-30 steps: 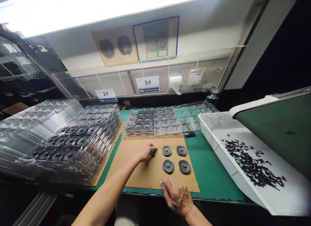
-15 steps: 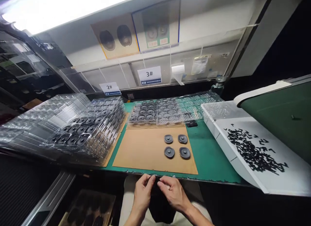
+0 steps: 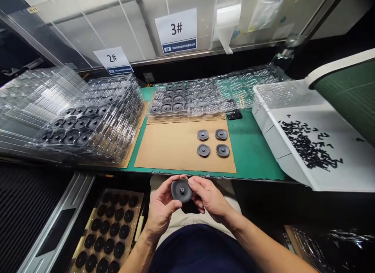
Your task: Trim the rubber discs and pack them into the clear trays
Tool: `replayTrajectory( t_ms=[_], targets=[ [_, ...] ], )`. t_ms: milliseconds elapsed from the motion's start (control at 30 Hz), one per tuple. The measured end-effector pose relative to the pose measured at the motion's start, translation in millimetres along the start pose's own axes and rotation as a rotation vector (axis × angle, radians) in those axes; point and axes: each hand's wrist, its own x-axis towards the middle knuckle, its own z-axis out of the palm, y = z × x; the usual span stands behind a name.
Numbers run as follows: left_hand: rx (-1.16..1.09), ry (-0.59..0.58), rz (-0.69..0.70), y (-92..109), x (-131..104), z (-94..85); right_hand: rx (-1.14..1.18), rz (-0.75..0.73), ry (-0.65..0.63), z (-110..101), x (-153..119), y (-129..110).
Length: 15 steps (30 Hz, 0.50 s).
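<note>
A round black part (image 3: 182,191) with a small raised centre is held over my lap, just off the table's front edge. My left hand (image 3: 162,204) grips it from the left, thumb at its lower rim. On its right rim are the thumb and fingers of my right hand (image 3: 208,196). Several similar parts, such as this dark disc (image 3: 222,150), lie in two rows on the right side of a brown cardboard sheet (image 3: 166,148). Behind the cardboard, a clear tray (image 3: 172,99) is partly filled with dark discs.
Stacked clear trays (image 3: 111,124) stand at the left. A white bin (image 3: 301,179) with small black pieces (image 3: 307,146) is at the right. Below the table at the left is a tray of black discs (image 3: 108,230). A black phone-like object (image 3: 234,115) lies behind the cardboard.
The view has tilted downward. The black part now shows face-up between my hands, where earlier it could not be made out. My left hand has opened wider around it.
</note>
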Motion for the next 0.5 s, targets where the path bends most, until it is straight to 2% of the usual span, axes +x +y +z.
replayTrajectory(
  t_ms=[67, 133, 167, 233, 300, 367, 500],
  targets=[
    [0.008, 0.017, 0.037, 3.2, -0.6, 0.5, -0.188, -0.160, 0.153, -3.2, -4.0, -7.5],
    [0.024, 0.008, 0.046, 7.2, -2.0, -0.5, -0.432, -0.386, 0.316, -6.6, -9.0, -15.2],
    [0.039, 0.002, 0.047, 9.1, -3.0, -1.0, -0.538, -0.491, 0.349, -7.7, -11.7, -19.0],
    [0.068, 0.011, 0.066, 12.0, -5.2, -1.6, -0.671, -0.634, 0.283, -7.5, -17.1, -26.2],
    [0.087, 0.030, 0.100, 13.6, -7.3, -1.1, -0.752, -0.703, 0.181, -3.6, -23.0, -31.4],
    [0.081, 0.041, 0.111, 14.6, -9.2, 0.2, -0.788, -0.710, 0.131, 3.1, -30.1, -34.0],
    [0.001, 0.049, 0.064, 17.2, -14.2, 4.5, -0.830, -0.633, 0.042, 13.8, -44.0, -35.7]
  ],
)
